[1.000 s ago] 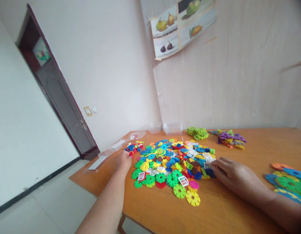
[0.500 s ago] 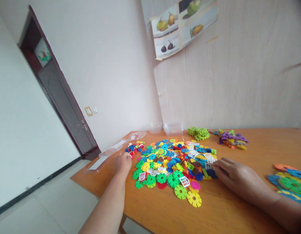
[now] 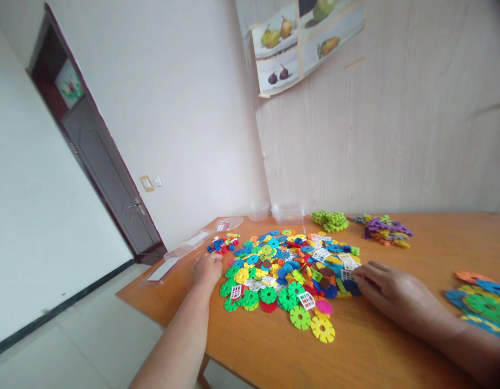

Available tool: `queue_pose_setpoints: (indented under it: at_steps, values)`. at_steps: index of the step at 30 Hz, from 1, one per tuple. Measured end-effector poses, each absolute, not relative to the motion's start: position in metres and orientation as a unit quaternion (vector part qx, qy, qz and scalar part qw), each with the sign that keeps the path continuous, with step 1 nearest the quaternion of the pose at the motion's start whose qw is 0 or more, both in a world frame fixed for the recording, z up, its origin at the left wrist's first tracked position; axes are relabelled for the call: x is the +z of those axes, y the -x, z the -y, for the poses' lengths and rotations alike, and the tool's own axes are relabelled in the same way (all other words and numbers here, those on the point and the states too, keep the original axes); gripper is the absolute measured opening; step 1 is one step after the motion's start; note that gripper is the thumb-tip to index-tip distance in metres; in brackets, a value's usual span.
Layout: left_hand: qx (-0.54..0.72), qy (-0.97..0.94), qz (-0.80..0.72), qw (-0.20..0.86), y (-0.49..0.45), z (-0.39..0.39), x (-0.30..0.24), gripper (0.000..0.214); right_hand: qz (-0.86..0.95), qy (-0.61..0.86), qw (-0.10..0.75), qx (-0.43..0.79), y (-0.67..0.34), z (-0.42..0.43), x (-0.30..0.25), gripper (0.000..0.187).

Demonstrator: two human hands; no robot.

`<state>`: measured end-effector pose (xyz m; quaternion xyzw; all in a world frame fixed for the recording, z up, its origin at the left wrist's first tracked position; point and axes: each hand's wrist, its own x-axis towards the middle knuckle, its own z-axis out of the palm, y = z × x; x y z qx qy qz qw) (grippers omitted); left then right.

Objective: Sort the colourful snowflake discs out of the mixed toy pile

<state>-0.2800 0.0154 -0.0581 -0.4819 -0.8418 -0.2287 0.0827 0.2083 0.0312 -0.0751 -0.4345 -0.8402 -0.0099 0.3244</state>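
Note:
My left hand is at the left edge of a mixed heap of toy pieces, its fingers curled; whatever they hold is hidden. Just beyond it lies a small cluster of red and blue building blocks. At the heap's right side, my right hand has its fingers drawn together at the edge of a white lattice piece. Between the hands spread notched plastic discs, among them a green disc and a yellow disc. Another white lattice piece lies on the near side.
Clear plastic tubs stand by the wall, with clear lids along the left edge of the wooden table. Green interlocking pieces and a purple-yellow pile lie at the back. More discs are stacked at the right.
My left hand has shifted slightly right and its fingers have drawn back from the red and blue blocks. The right hand stays at the same white lattice piece.

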Motion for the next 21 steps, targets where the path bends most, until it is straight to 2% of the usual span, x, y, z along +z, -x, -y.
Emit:
queue_pose_setpoints:
  at_steps: [3, 9, 16, 21]
  values:
    - [-0.214, 0.484, 0.844, 0.088, 0.278, -0.015, -0.057, 0.027, 0.854, 0.431, 0.291, 0.003, -0.208, -0.030, -0.073, 0.028]
    - [-0.213, 0.507, 0.827, 0.115, 0.272, -0.013, -0.054, 0.027, 0.854, 0.438, 0.281, -0.006, -0.208, -0.030, -0.074, 0.028]
    - [-0.361, 0.544, 0.757, 0.005, 0.260, -0.019, -0.063, 0.027, 0.858, 0.430, 0.280, 0.001, -0.208, -0.031, -0.074, 0.027]
    - [-0.394, 0.563, 0.723, -0.076, 0.236, -0.023, -0.065, 0.041, 0.859, 0.428, 0.280, -0.001, -0.206, -0.030, -0.073, 0.028]
